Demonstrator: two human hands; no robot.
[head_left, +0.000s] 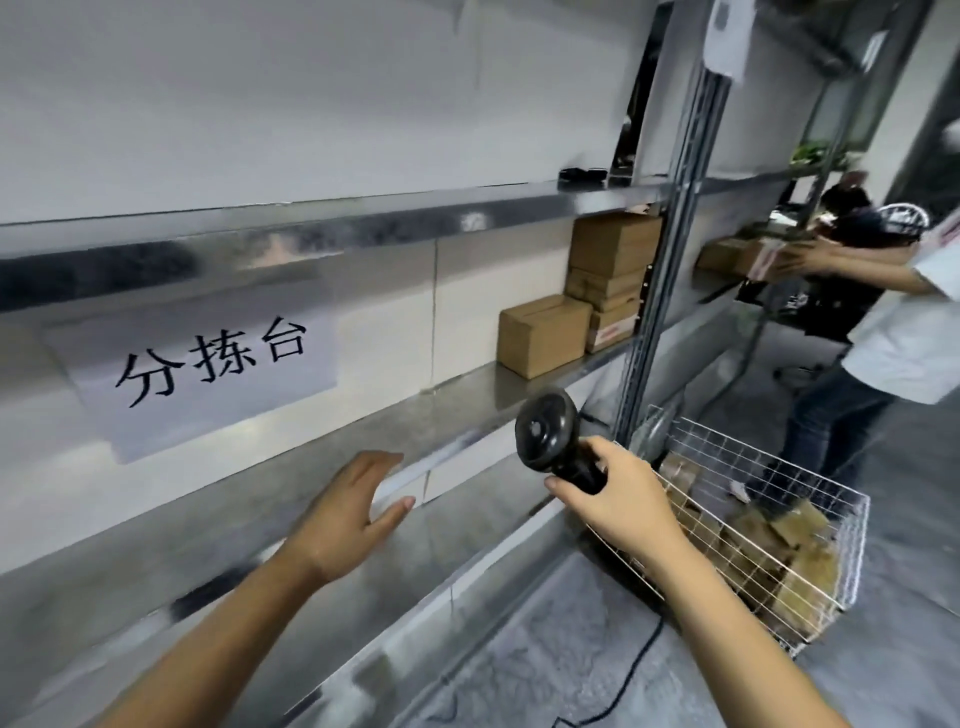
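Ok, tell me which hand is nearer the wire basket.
Right. The right hand, gripping the scanner, is at the left edge of the basket; the left hand is open over the shelf, farther left.

Stainless steel shelf (467, 395), mostly bare. At its far right end sits one cardboard box (543, 335), just beside a stack of cardboard boxes (613, 275) against the upright. Upper shelf (363, 218) carries a dark flat item (582, 174), too blurred to identify. On the floor (519, 665): a wire basket (774, 460) and a black cable (639, 660).
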